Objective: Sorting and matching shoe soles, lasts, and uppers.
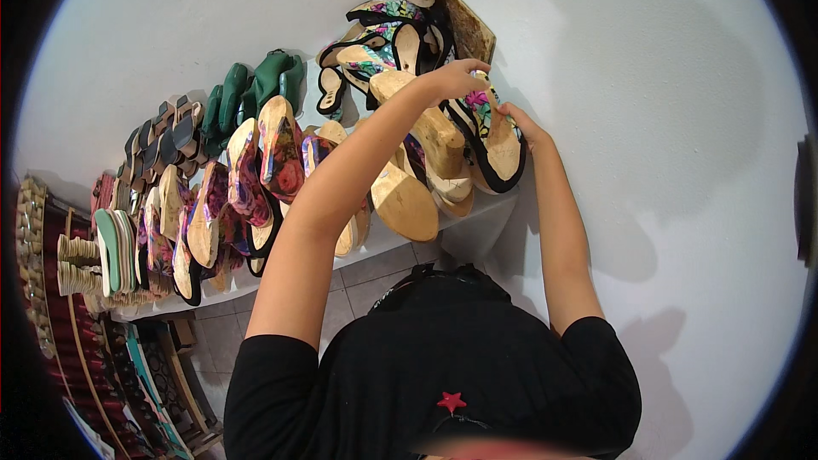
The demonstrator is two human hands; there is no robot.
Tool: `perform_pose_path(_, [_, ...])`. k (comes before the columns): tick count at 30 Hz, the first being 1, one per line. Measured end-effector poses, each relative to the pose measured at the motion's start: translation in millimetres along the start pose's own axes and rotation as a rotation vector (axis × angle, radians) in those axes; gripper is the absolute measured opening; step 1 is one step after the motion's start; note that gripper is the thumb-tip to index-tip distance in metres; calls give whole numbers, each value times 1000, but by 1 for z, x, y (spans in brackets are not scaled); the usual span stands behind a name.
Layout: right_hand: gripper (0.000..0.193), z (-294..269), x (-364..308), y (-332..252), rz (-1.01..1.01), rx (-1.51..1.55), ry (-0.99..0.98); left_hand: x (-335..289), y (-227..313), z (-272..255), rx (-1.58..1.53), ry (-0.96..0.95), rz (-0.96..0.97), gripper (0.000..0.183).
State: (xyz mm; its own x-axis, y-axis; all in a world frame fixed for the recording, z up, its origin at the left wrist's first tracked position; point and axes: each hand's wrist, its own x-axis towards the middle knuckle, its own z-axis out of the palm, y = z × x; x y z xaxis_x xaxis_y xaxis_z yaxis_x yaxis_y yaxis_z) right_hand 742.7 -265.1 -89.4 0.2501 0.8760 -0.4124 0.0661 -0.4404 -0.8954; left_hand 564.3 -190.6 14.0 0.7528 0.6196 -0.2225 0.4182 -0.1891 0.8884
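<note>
Against the right wall, at the shelf's end, both my hands are on a fabric-covered shoe last [501, 154]. Its bare tan wooden bottom faces me, with black edging around it and bright floral fabric on the upper part. My left hand [458, 80] reaches across and grips its upper end, the fingertips partly hidden. My right hand [525, 126] holds its right edge with bent fingers. Just left of it lie bare wooden shoe lasts [406, 203], partly behind my left forearm. Above my left hand is a pile of floral-covered lasts [407, 48].
A white shelf [375, 243] runs along the wall, crowded with purple floral-covered lasts [282, 146], green shoe uppers [273, 85] and dark sandals [170, 143]. A stack of soles [107, 247] stands at the left end. A brown board [461, 21] leans in the corner.
</note>
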Motion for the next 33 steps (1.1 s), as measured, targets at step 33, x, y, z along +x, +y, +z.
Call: perform_pose_path(33, [51,29,-40,-50,-148,-733,103,117,-54,-19,102,68,-340,79])
